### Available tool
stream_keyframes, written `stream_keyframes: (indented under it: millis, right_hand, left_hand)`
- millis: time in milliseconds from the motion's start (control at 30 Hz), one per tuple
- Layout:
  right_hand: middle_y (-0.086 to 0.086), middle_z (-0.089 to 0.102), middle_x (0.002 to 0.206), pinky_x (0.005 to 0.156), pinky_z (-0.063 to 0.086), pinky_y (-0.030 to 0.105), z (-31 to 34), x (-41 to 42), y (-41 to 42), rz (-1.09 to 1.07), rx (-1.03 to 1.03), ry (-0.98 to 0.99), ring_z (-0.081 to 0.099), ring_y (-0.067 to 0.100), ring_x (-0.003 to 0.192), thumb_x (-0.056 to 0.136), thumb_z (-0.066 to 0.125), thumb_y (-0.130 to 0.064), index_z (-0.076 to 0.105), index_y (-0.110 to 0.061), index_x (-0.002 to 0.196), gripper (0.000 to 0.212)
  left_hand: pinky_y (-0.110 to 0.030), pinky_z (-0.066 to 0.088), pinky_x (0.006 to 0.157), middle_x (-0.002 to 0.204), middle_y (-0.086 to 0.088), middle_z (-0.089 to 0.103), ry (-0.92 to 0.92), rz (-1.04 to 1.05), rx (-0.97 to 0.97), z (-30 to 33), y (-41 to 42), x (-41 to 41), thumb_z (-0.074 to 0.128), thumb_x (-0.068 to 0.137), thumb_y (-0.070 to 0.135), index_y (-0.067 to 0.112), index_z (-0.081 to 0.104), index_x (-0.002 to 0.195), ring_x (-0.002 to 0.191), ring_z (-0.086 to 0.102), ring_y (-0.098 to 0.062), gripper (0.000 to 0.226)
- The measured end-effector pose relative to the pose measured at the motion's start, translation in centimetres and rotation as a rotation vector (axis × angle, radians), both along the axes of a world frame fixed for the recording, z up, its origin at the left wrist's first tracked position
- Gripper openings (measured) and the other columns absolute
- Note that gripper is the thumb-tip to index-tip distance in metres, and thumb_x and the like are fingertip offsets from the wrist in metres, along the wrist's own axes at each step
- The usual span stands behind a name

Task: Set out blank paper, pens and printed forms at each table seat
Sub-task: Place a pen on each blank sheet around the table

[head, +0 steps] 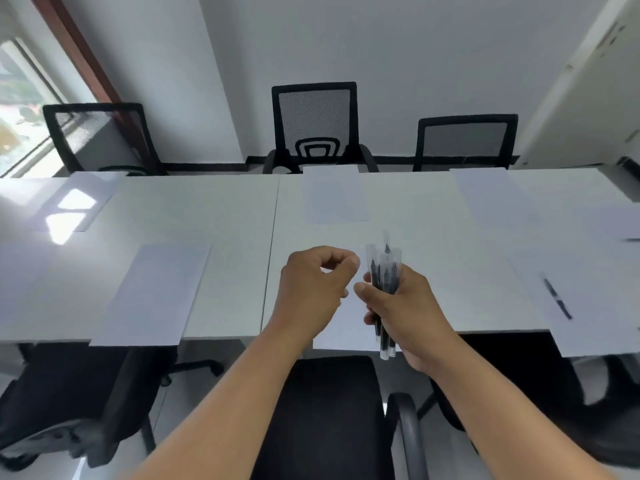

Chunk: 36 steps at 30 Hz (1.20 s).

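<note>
Two hands: right hand (405,306) grips pens (384,271); left hand (311,285) curled, holding nothing.

Pen (557,298) on right sheet (540,299) motion-blurred; another, possibly a pen (632,240), cut by right edge.

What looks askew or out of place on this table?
The near-right sheet lies angled to the table edge and overhangs it, its pen slanted. The near-left sheet also overhangs. No spills or damage.
</note>
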State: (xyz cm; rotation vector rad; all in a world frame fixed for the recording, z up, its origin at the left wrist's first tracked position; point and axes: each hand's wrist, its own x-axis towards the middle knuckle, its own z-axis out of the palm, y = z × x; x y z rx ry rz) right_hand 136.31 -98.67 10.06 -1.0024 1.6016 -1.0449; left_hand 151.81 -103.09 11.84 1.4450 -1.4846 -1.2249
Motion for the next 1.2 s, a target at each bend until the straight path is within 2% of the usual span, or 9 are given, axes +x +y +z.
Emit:
stream_keyframes:
  millis: [133, 333, 500, 600, 733, 800, 1000, 1100, 1200]
  right_hand:
    - [0.005, 0.066, 0.096, 0.063, 0.056, 0.024, -1.5, 0.2, 0.3, -0.008, 0.025, -0.004, 0.065, 0.018, 0.070, 0.100, 0.077, -0.018, 0.065, -0.015, 0.106, 0.014]
    - [-0.001, 0.065, 0.098, 0.061, 0.055, 0.020, -3.4, -0.5, 0.1, 0.016, 0.039, 0.022, 0.066, 0.016, 0.071, 0.100, 0.077, -0.017, 0.065, -0.024, 0.104, 0.014]
    - [-0.002, 0.065, 0.097, 0.061, 0.056, 0.020, -5.3, -1.6, -0.3, 0.018, 0.070, 0.026, 0.066, 0.012, 0.067, 0.100, 0.078, -0.018, 0.066, -0.024, 0.105, 0.014]
    - [-0.002, 0.062, 0.095, 0.065, 0.060, 0.025, -6.5, -2.2, -0.6, 0.014, 0.079, -0.013, 0.064, 0.011, 0.068, 0.099, 0.079, -0.015, 0.069, -0.020, 0.109, 0.016]
    - [0.002, 0.064, 0.094, 0.074, 0.069, 0.045, -8.6, -3.1, -0.9, 0.005, 0.125, -0.091, 0.069, 0.013, 0.070, 0.098, 0.081, -0.019, 0.071, -0.016, 0.110, 0.016]
    - [0.003, 0.070, 0.098, 0.077, 0.070, 0.049, -9.4, -3.5, -1.0, -0.006, 0.133, -0.146, 0.072, 0.012, 0.074, 0.098, 0.081, -0.019, 0.073, -0.018, 0.112, 0.016]
    - [0.008, 0.064, 0.086, 0.068, 0.067, 0.035, -12.2, -5.6, -1.2, -0.131, 0.184, -0.217, 0.070, 0.024, 0.078, 0.099, 0.080, -0.014, 0.066, -0.001, 0.099, 0.019]
    - [0.009, 0.063, 0.089, 0.070, 0.067, 0.032, -13.6, -6.7, -0.9, -0.167, 0.243, -0.205, 0.071, 0.041, 0.087, 0.099, 0.080, -0.015, 0.066, 0.000, 0.099, 0.020]
    - [0.009, 0.061, 0.092, 0.072, 0.068, 0.034, -15.0, -7.6, -0.7, -0.175, 0.283, -0.208, 0.069, 0.035, 0.084, 0.099, 0.079, -0.014, 0.066, 0.000, 0.099, 0.019]
  left_hand:
    - [-0.023, 0.060, 0.063, 0.100, 0.020, 0.080, 0.045, -0.032, 0.060, -1.9, -0.5, -0.1, 0.076, 0.101, 0.033, 0.030, 0.083, 0.097, 0.068, 0.073, -0.008, 0.008]
    - [-0.020, 0.055, 0.061, 0.099, 0.026, 0.080, 0.073, -0.098, 0.132, -3.8, -2.1, -1.0, 0.079, 0.099, 0.033, 0.030, 0.085, 0.093, 0.064, 0.069, -0.004, 0.009]
    - [-0.014, 0.051, 0.059, 0.095, 0.026, 0.081, 0.034, -0.128, 0.158, -5.8, -3.0, -2.2, 0.080, 0.099, 0.033, 0.031, 0.084, 0.088, 0.063, 0.067, -0.001, 0.012]
    - [-0.012, 0.050, 0.057, 0.093, 0.024, 0.081, 0.031, -0.138, 0.197, -6.9, -3.5, -2.9, 0.080, 0.099, 0.032, 0.029, 0.085, 0.087, 0.061, 0.066, -0.001, 0.013]
    - [-0.018, 0.050, 0.058, 0.090, 0.015, 0.082, 0.034, -0.071, 0.263, -8.7, -4.2, -4.2, 0.081, 0.096, 0.028, 0.015, 0.084, 0.085, 0.059, 0.066, -0.004, 0.017]
    - [-0.024, 0.050, 0.060, 0.089, 0.009, 0.081, 0.046, -0.018, 0.299, -9.6, -4.5, -4.7, 0.082, 0.095, 0.027, 0.009, 0.081, 0.087, 0.059, 0.068, -0.007, 0.020]
    - [-0.024, 0.050, 0.055, 0.090, 0.005, 0.082, 0.026, 0.077, 0.362, -13.1, -6.5, -6.1, 0.084, 0.094, 0.028, 0.007, 0.081, 0.089, 0.054, 0.064, -0.005, 0.022]
    - [-0.028, 0.052, 0.060, 0.090, 0.001, 0.082, -0.025, 0.102, 0.392, -15.0, -8.3, -6.1, 0.085, 0.094, 0.029, 0.004, 0.081, 0.091, 0.056, 0.069, -0.004, 0.025]
    - [-0.029, 0.055, 0.065, 0.091, -0.002, 0.083, -0.083, 0.117, 0.410, -17.5, -10.3, -6.2, 0.086, 0.093, 0.030, 0.004, 0.080, 0.091, 0.063, 0.075, -0.007, 0.027]
